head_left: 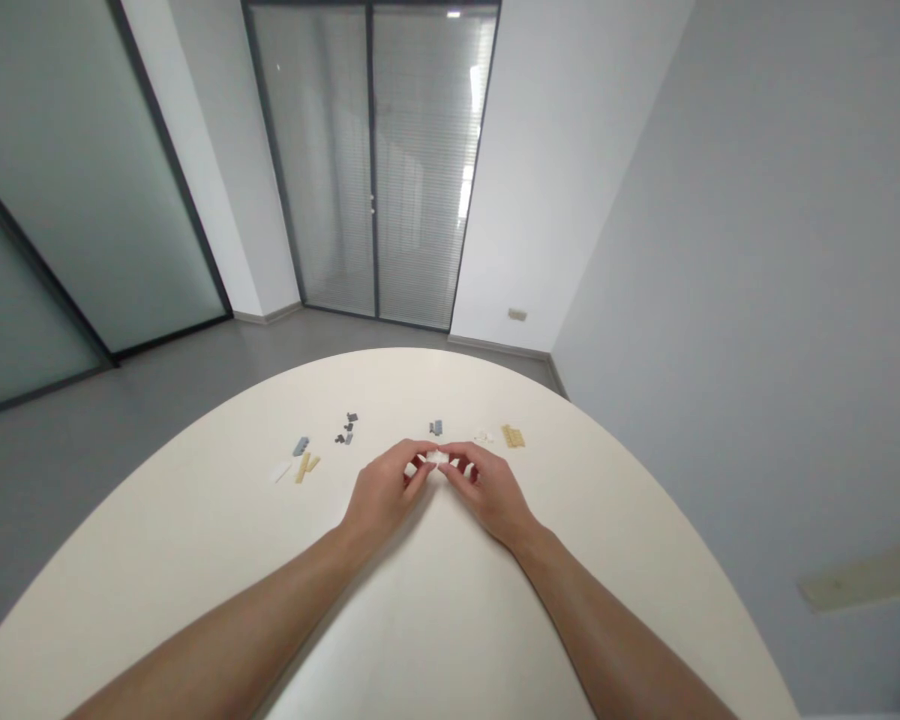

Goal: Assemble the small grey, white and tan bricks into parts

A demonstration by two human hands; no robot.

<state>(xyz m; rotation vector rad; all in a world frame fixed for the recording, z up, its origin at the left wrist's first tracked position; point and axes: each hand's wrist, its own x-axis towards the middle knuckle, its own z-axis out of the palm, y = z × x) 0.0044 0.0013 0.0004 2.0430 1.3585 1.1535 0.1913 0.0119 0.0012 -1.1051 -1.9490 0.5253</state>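
Observation:
A small white building brick piece (pixel 437 457) is pinched between my two hands, just over the middle of the table. My left hand (pixel 390 487) grips its left side with thumb and fingertips. From the right, my right hand (pixel 489 490) closes on the other side in the same way. The fingers cover part of the piece, so its full shape is hidden. Just beyond the fingertips lie grey-blue bricks (pixel 436 428). Tiny white pieces (pixel 484 437) rest near my right fingers, with tan bricks (pixel 513 436) farther right.
The round white table (pixel 375 385) carries more pieces on the left: dark grey ones (pixel 349 427), a grey-blue brick (pixel 301 446), tan strips (pixel 304 467) and a flat white piece (pixel 280 471). A grey wall (pixel 757 300) stands to the right, glass doors (pixel 371 160) behind.

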